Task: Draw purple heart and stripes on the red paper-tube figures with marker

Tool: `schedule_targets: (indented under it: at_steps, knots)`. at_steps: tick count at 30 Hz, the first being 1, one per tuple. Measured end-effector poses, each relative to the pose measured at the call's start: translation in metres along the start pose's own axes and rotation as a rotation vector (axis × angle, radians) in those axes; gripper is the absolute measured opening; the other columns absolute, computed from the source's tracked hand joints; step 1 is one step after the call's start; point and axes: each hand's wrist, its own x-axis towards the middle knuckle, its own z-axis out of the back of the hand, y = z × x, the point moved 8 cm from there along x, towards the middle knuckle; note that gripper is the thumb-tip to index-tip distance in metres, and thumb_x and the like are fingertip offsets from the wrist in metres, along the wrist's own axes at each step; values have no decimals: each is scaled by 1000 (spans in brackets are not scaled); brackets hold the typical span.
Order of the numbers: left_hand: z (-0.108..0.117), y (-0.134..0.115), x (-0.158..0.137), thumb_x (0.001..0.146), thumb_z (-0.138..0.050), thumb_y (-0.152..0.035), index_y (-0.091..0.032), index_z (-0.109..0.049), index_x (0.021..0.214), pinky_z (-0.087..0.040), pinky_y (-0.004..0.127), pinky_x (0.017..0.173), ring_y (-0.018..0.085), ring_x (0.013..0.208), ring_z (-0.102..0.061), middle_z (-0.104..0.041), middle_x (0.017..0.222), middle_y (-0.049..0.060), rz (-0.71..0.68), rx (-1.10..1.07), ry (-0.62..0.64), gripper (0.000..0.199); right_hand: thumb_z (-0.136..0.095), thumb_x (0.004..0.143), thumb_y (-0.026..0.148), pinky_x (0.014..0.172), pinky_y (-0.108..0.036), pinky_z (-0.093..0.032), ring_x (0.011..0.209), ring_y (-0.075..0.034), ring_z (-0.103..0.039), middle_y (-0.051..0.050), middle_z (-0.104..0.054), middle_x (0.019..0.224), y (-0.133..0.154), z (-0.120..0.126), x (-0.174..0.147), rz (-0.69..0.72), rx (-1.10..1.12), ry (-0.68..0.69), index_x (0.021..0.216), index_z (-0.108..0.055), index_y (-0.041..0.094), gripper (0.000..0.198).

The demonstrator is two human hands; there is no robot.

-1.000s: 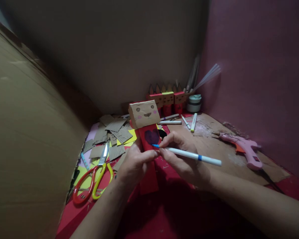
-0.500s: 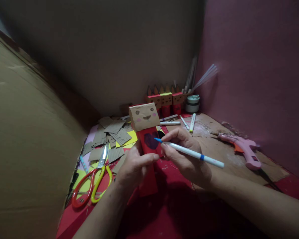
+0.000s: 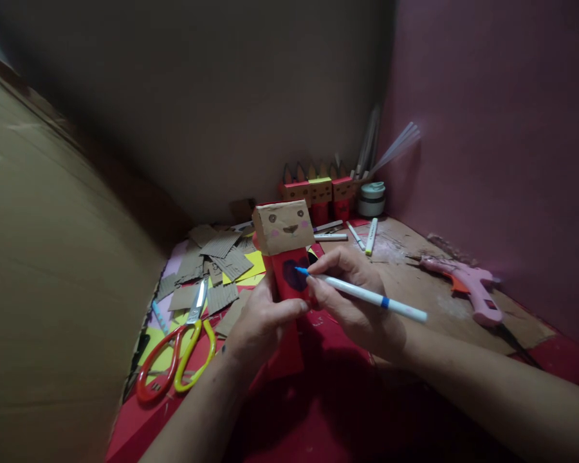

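Note:
My left hand (image 3: 260, 315) is closed around a cardboard puppet (image 3: 285, 228) with a box-shaped brown head and a red body. Drawn eyes, pink cheeks and a mouth mark the head. On the red body is a dark heart (image 3: 293, 278), coloured in. Between the fingers and thumb of my right hand (image 3: 350, 289) is a white marker (image 3: 357, 290) with a blue tip and a blue band. Its tip touches or hovers right at the heart; which of the two I cannot tell.
Scissors (image 3: 186, 344) with red and yellow handles lie left, beside cardboard scraps (image 3: 222, 247). Similar figures (image 3: 318, 193) stand at the back near a lidded jar (image 3: 371, 199). Loose markers (image 3: 371, 236) and a pink glue gun (image 3: 463, 280) lie right. Cardboard walls (image 3: 43, 257) rise around.
The puppet has shifted slightly to the right and turned a little in my left hand. The marker tip has moved slightly left across the heart.

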Motion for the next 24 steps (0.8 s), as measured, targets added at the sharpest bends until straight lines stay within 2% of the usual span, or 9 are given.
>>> schedule_targets:
  at_steps: [24]
  knots:
    - [-1, -2, -1, 63, -80, -13, -18, -68, 99, -52, 27, 79, 16, 83, -62, -69, 91, 2, 10, 8, -12, 39, -66, 90, 22, 49, -23, -44, 54, -11, -52, 5, -57, 65, 0, -1, 0, -8, -3, 18, 92, -60, 23, 6]
